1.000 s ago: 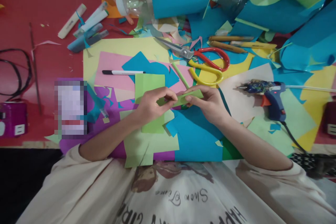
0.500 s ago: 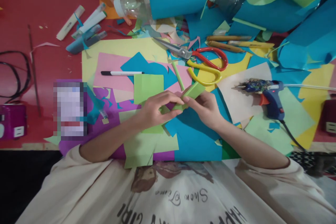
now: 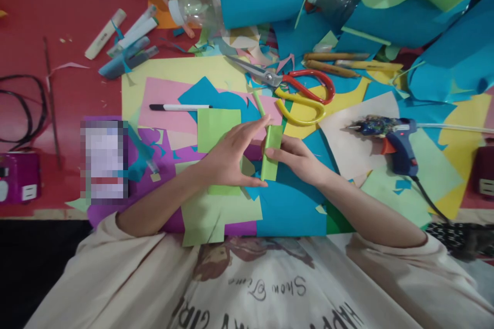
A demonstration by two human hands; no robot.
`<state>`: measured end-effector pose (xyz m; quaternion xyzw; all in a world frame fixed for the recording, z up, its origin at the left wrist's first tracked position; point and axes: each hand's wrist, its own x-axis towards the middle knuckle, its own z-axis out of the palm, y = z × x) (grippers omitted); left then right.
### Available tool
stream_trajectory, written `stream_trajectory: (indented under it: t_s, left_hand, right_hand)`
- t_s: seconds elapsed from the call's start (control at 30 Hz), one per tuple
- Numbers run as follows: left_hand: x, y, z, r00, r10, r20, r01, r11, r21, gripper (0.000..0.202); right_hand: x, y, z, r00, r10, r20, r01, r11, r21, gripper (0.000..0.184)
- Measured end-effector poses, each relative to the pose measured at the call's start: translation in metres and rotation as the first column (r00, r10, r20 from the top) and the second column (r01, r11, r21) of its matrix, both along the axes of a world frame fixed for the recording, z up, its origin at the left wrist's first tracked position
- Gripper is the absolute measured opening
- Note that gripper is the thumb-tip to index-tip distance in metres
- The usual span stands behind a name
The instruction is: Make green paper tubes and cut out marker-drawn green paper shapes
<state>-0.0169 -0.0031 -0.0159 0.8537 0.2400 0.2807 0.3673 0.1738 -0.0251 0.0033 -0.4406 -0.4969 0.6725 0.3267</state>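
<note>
A small folded strip of light green paper [image 3: 273,145] stands upright in my right hand [image 3: 303,158], pinched between thumb and fingers. My left hand [image 3: 235,157] is spread around the strip's left side, thumb near its lower end and fingers near its top; whether the fingertips touch it I cannot tell. Behind the strip lies a thin green paper roll [image 3: 259,104]. Scissors [image 3: 272,78] with one red and one yellow handle rest just beyond my hands. A square of green paper [image 3: 218,128] lies beside my left hand.
A blue hot glue gun [image 3: 403,146] lies on white paper at the right. A white marker [image 3: 181,108] and a phone [image 3: 104,159] are at the left. Plastic bottles [image 3: 196,10], a blue paper-wrapped one among them, and paper scraps crowd the back. Pencils [image 3: 334,56] lie behind the scissors.
The folded green paper has turned from slanted to upright. My left hand has opened from a pinch on it and spread its fingers, while my right hand keeps hold.
</note>
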Motion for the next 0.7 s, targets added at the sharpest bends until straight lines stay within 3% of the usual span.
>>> stream_trajectory:
  t_s: [0.17,0.27,0.5,0.7]
  left_hand:
    - [-0.0005,-0.0016,0.0020,0.998,0.056,0.016,-0.056,0.998,0.010,0.103]
    - [-0.0012,-0.0011,0.0027,0.998,0.067,0.008,-0.067,0.997,0.044,0.100]
    - [0.0003,-0.0005,0.0015,0.991,0.091,-0.103,-0.076,0.988,0.134,0.086]
    - [0.0014,-0.0042,-0.0013,0.991,0.106,-0.087,-0.082,0.966,0.244,0.082]
  right_hand:
    - [-0.0030,-0.0014,0.0008,1.000,0.025,-0.003,-0.026,0.995,-0.092,0.052]
    - [-0.0025,-0.0028,0.0012,0.999,-0.024,0.044,0.029,0.993,-0.114,0.055]
    - [0.0002,-0.0021,0.0023,0.991,-0.079,0.108,0.078,0.997,0.015,0.054]
    - [-0.0033,-0.0028,0.0004,0.989,-0.093,0.119,0.086,0.994,0.061,0.048]
